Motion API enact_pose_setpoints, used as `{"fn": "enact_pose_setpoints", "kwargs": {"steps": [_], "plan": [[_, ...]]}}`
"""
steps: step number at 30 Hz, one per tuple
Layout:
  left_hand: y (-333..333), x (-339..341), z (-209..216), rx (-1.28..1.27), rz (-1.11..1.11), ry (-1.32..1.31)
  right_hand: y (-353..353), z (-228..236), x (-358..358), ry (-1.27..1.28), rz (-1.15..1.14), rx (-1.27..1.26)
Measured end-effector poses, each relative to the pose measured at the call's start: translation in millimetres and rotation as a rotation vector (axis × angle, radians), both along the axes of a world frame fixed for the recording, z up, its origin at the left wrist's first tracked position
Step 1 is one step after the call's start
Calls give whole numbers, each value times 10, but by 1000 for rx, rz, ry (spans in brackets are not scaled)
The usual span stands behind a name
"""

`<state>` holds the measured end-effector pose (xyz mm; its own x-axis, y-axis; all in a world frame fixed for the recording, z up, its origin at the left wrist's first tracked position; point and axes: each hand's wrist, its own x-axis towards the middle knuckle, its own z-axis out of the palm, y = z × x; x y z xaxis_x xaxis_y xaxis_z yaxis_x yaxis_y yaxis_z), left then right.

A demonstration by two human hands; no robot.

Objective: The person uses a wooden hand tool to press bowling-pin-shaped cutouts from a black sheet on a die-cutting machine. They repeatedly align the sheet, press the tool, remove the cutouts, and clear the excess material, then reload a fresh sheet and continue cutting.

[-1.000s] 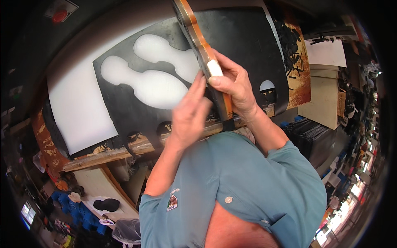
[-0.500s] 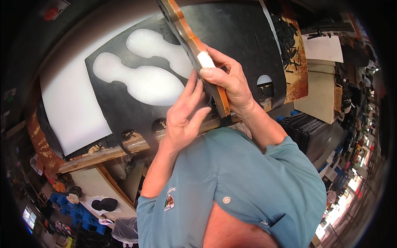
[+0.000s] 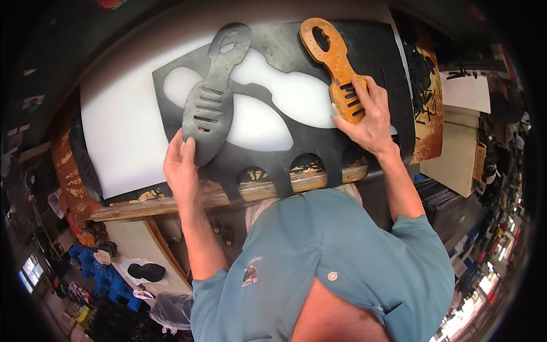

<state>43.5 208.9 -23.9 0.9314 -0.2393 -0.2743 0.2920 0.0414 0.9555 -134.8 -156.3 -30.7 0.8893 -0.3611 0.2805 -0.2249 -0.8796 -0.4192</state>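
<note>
My left hand pinches the lower end of a dark grey sole-shaped piece, with slots across its wide part and an opening in its narrow end. On the other side, my right hand grips the slotted lower part of an orange cutting die of the same outline. Both lie over or just above a black sheet; whether they touch it, I cannot tell. Sole-shaped holes in the sheet show the white board underneath. The grey piece partly covers one hole.
A wooden beam runs along the near edge, with scraps behind it. Rusty metal and black offcuts lie at the right. Beyond stand a pale cabinet and stacked black sheets. Blue crates sit at lower left.
My hands have moved apart. The die, earlier held on edge, now shows its face at the right. The grey piece is now apart from it, in my left hand.
</note>
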Motion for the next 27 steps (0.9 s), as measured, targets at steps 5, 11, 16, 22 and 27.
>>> {"fn": "enact_pose_setpoints", "kwargs": {"steps": [5, 11, 16, 22, 27], "plan": [[-18, 283, 15, 146, 77, -162, -119, -64, -74, -11, 51, -26], [1054, 959, -66, 289, 373, -489, -258, -105, -105, -48, 14, 126], [2355, 1745, -57, 664, 692, -681, -339, -216, -108, -153, -53, 229], [3262, 2137, -7, 1260, 861, -466, -240, -116, -259, -112, -179, 181], [2156, 1867, 68, 1201, 655, -735, -85, -54, -297, 120, 39, 24]]}}
